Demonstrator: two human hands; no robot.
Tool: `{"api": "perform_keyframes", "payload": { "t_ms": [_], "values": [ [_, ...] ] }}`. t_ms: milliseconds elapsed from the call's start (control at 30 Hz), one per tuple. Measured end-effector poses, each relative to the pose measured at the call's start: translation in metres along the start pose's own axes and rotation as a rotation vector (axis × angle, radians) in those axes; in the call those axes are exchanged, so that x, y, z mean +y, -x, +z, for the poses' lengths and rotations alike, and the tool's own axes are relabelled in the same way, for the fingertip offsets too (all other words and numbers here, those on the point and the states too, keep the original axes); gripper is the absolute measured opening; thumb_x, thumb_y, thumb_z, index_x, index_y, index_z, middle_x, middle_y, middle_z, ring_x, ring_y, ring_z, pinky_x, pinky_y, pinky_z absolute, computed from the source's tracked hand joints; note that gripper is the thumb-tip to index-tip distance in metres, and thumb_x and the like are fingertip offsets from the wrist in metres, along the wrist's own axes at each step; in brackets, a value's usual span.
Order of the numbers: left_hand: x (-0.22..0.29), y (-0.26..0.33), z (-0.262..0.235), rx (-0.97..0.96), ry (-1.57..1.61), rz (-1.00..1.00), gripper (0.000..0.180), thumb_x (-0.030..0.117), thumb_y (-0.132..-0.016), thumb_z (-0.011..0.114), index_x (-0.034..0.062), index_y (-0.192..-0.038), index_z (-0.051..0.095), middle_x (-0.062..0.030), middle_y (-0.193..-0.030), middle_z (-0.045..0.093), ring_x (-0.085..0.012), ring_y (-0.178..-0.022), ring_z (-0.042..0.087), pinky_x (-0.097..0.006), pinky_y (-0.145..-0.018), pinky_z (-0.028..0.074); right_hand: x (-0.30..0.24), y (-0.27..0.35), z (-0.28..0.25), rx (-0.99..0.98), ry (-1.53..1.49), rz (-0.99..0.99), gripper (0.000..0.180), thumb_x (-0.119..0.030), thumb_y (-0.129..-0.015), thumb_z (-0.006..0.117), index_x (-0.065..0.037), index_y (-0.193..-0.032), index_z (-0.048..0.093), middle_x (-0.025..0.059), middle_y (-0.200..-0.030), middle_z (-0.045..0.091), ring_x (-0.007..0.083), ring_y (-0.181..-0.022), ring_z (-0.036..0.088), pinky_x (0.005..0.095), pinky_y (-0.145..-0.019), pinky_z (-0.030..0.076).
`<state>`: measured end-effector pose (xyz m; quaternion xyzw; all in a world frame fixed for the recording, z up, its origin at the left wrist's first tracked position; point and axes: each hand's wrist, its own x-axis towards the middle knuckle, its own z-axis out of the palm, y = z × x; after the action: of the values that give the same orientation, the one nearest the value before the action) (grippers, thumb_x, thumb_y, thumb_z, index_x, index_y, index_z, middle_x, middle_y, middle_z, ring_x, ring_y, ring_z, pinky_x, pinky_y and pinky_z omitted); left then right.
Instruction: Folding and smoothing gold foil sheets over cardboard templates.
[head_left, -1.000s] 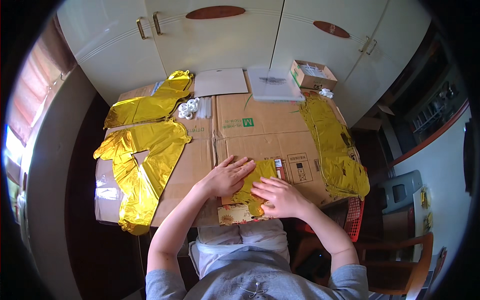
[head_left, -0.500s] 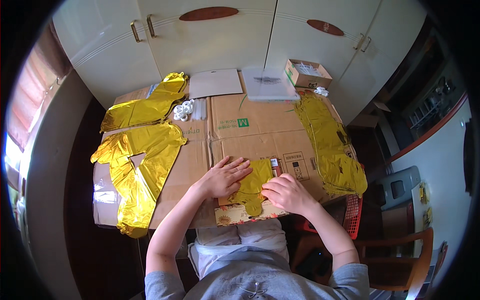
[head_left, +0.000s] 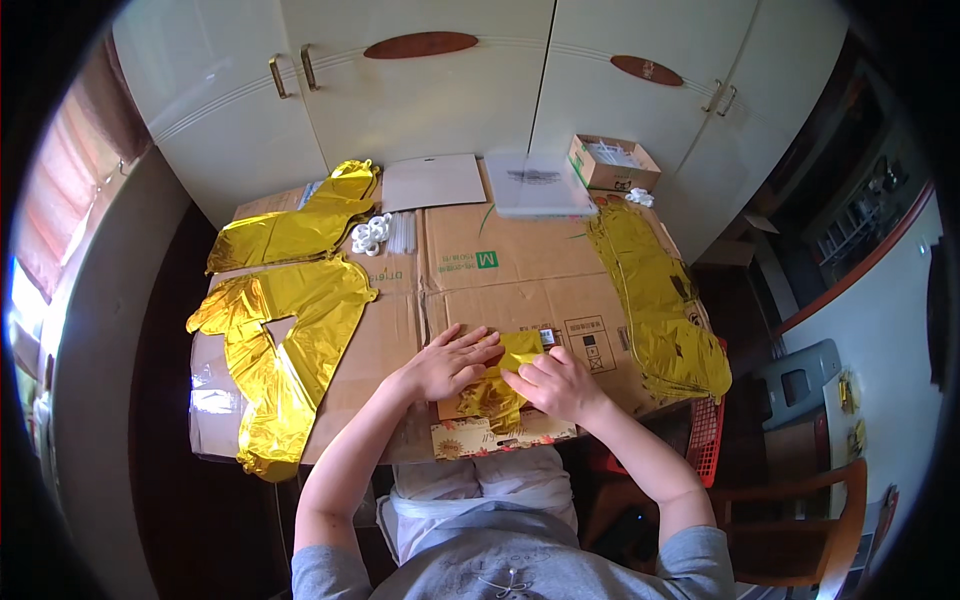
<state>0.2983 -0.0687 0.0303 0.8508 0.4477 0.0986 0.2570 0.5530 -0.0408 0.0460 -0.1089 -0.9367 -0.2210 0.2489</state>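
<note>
A folded gold foil balloon [head_left: 494, 402] lies in front of me on a patterned printed card [head_left: 470, 440] at the table's near edge. My left hand [head_left: 450, 362] rests flat across the foil's left part with its fingers stretched out. At the foil's right side, my right hand [head_left: 556, 386] is closed, its bent fingers and thumb gripping the foil's edge; the fingertips are partly hidden. A small white label [head_left: 546, 337] shows just beyond the foil.
Gold foil balloons lie flat at the left [head_left: 290, 350] and right [head_left: 660, 320]. Toward the back are white rings [head_left: 371, 235], clear straws [head_left: 402, 232], a grey card [head_left: 433, 183], a clear plastic sheet [head_left: 540, 188] and a small open box [head_left: 614, 165]. Below the right edge stands a red basket [head_left: 708, 440].
My right hand has moved left over the foil, drawing its right edge inward. The rounded tab at the foil's near end is now narrower. My left hand stays in place.
</note>
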Motion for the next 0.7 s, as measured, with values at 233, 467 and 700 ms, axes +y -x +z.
{"api": "perform_keyframes", "payload": {
  "t_ms": [233,467,700],
  "values": [
    [-0.002,0.0,-0.001,-0.01,0.118,-0.033,0.06,0.046,-0.102,0.016,0.0143,-0.15,0.034,-0.0065,-0.158,0.025,-0.0213,-0.148,0.015,-0.044,-0.121,0.003,0.001,-0.004,0.008,0.273,0.145,-0.064,0.01,-0.025,-0.082,0.062,-0.023,-0.091,0.064,-0.0102,-0.092,0.054,0.0067,-0.088,0.048,0.0287,-0.08,0.034],
    [-0.003,-0.001,-0.002,-0.021,0.125,-0.022,0.067,0.054,-0.101,0.015,0.0126,-0.151,0.03,-0.0069,-0.159,0.023,-0.0233,-0.149,0.012,-0.047,-0.12,0.003,0.008,-0.005,0.02,0.176,-0.015,-0.31,0.016,-0.025,-0.079,0.061,-0.022,-0.094,0.063,-0.0084,-0.09,0.053,0.0069,-0.088,0.049,0.0263,-0.078,0.036],
    [-0.001,-0.003,-0.004,-0.083,-0.033,-0.012,0.081,0.062,-0.093,0.039,0.0099,-0.153,0.024,-0.0114,-0.16,0.019,-0.0246,-0.149,0.011,-0.049,-0.119,0.003,0.026,-0.011,0.027,0.213,-0.088,-0.435,0.013,-0.026,-0.081,0.061,-0.021,-0.093,0.063,-0.0079,-0.094,0.056,0.008,-0.095,0.052,0.0259,-0.079,0.039]
  ]
}}
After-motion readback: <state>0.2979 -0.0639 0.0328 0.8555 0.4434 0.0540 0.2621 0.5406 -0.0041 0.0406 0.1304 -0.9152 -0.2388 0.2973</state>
